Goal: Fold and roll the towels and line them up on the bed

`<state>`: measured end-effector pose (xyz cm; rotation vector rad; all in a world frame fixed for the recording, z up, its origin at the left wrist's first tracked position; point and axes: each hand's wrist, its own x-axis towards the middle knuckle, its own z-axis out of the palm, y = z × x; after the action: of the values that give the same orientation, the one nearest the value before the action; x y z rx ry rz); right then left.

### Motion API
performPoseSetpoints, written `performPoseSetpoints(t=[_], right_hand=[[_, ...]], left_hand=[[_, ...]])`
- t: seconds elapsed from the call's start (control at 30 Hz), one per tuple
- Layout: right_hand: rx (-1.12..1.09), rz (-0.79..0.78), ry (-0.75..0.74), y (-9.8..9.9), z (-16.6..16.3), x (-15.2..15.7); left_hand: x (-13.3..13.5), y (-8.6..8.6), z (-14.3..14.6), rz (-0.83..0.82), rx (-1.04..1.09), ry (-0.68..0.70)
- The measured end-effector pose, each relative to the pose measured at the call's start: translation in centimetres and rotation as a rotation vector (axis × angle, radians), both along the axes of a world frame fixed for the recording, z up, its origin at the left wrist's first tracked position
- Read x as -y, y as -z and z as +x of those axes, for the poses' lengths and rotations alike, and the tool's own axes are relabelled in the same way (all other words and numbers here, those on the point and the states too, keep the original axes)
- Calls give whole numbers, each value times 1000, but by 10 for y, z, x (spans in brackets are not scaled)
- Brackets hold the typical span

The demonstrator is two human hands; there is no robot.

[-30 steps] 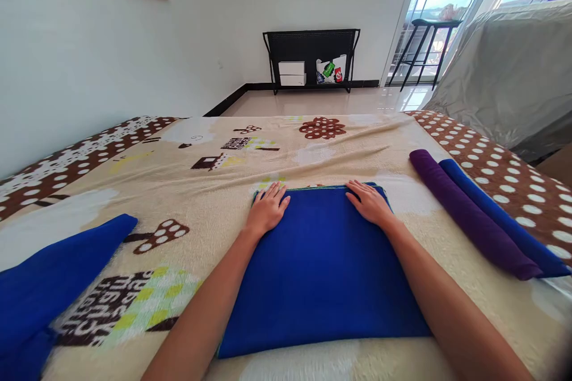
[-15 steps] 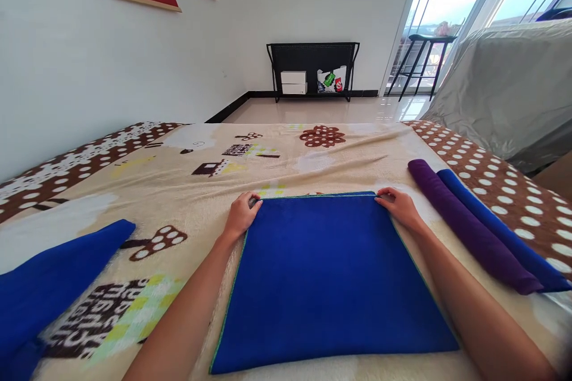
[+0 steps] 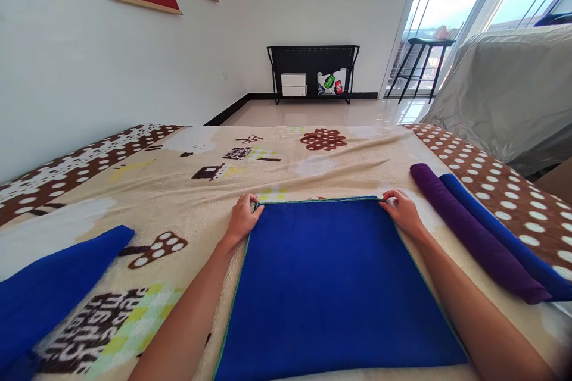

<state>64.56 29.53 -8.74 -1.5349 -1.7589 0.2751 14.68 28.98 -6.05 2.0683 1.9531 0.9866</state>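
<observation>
A blue cloth (image 3: pixel 330 286) with green-stitched edges lies flat in front of me, roughly square in shape. My left hand (image 3: pixel 245 214) pinches its far left corner between thumb and fingers. At the far right corner, my right hand (image 3: pixel 401 209) grips the cloth the same way. The far edge runs straight between the two hands. Right of it lie a rolled purple cloth (image 3: pixel 473 229) and, alongside, a rolled blue cloth (image 3: pixel 504 226). Another blue cloth (image 3: pixel 62 286) lies loosely at the left, partly out of view.
Everything rests on a beige patterned blanket (image 3: pixel 290 175) with brown dotted borders. Beyond it, a black rack (image 3: pixel 313 59) holds white boxes (image 3: pixel 294 84) and a printed bag (image 3: pixel 331 81). A covered bulky object (image 3: pixel 522 83) stands at the right, near a black stool (image 3: pixel 420 65).
The view has tilted up slightly, so things sit a little lower. Both hands still pinch the cloth's far corners; the cloth lies much as before.
</observation>
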Motion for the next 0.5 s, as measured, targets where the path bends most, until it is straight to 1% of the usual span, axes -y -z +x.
performPoseSetpoints(t=[0.17,0.3,0.5], right_hand=[[49,36,48,-3,-4,1],[86,-3,41,-4,-5,1],[83,-38,49,-7,-6,1]], left_hand=[[0,-1,-2,61,35,17],[3,-2,0,83,11,27],[6,-3,5,98,-33,21]])
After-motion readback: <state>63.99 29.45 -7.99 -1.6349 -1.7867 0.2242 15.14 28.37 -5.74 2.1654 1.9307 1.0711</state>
